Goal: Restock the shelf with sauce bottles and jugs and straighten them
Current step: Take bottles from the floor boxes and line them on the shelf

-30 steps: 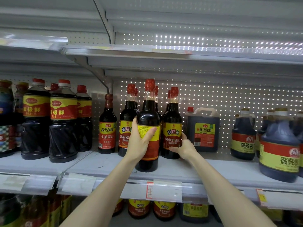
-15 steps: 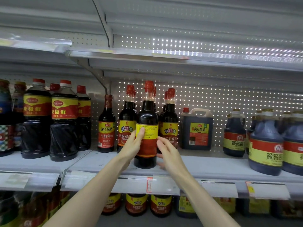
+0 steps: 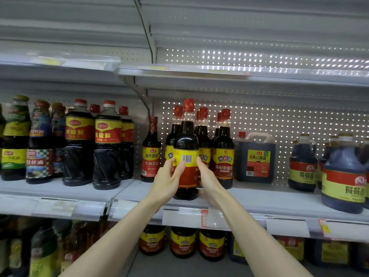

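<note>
Dark soy sauce bottle (image 3: 186, 140) stands at the front edge of the shelf (image 3: 259, 198). Since a second ago I've spun it, so its barcode (image 3: 187, 158) now faces out; I judge it needs another half turn. My left hand (image 3: 169, 180) curls round its label, while my right hand (image 3: 207, 182) lies straight-fingered against the other side. The square jug (image 3: 254, 158) and handled jugs (image 3: 343, 176) look full of dark sauce.

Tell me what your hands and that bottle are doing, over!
Left hand grips the sauce bottle at its label. Right hand flat against its other side. Bottle upright on shelf front, barcode facing out. Neighbour bottles close behind.
</note>
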A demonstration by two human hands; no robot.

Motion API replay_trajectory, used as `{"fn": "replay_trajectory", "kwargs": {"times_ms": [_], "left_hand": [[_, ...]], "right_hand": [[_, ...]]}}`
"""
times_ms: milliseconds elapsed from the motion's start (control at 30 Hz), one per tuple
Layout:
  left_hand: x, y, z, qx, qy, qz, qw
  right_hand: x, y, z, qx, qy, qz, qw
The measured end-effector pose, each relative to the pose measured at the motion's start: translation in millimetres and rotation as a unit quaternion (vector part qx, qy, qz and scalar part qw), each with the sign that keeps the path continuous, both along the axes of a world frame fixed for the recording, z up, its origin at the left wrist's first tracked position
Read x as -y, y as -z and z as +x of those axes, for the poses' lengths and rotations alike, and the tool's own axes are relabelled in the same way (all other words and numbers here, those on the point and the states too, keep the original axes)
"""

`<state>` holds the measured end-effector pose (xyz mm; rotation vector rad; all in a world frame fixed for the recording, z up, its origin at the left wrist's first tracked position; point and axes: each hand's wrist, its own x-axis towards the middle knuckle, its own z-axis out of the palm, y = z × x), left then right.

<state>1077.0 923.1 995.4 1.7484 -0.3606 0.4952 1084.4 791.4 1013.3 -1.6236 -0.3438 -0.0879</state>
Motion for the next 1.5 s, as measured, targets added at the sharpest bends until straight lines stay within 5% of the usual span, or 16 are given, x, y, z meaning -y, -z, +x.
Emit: {"fn": "replay_trajectory", "kwargs": {"times_ms": [300, 433, 733, 900, 1100, 1500], "left_hand": [[-15.9, -8.0, 19.9, -0.068, 0.013, -0.028, 0.997], [-9.3, -12.5, 14.2, -0.089, 0.034, -0.052, 0.994], [-16.0, 5.6, -8.9, 0.006, -0.049, -0.033, 0.998], [-32.3, -2.5, -8.2, -0.012, -0.068, -0.045, 0.997], [-32.9, -1.3, 4.4, -0.038, 0.046, -0.042, 0.997], [-61.6, 6.5, 6.5, -0.034, 0.076, -0.026, 0.996]], "right_hand": [[-20.5, 20.8, -0.9, 0.077, 0.102, -0.084, 0.988], [-16.4, 16.1, -3.2, 0.068, 0.072, -0.081, 0.992], [-17.0, 0.3, 2.8, -0.006, -0.044, 0.010, 0.999], [-29.9, 5.6, -2.5, 0.035, -0.009, -0.027, 0.999], [-39.3, 19.0, -15.3, 0.121, 0.071, -0.070, 0.988], [-51.4, 7.6, -14.1, 0.051, 0.062, 0.017, 0.997]]}}
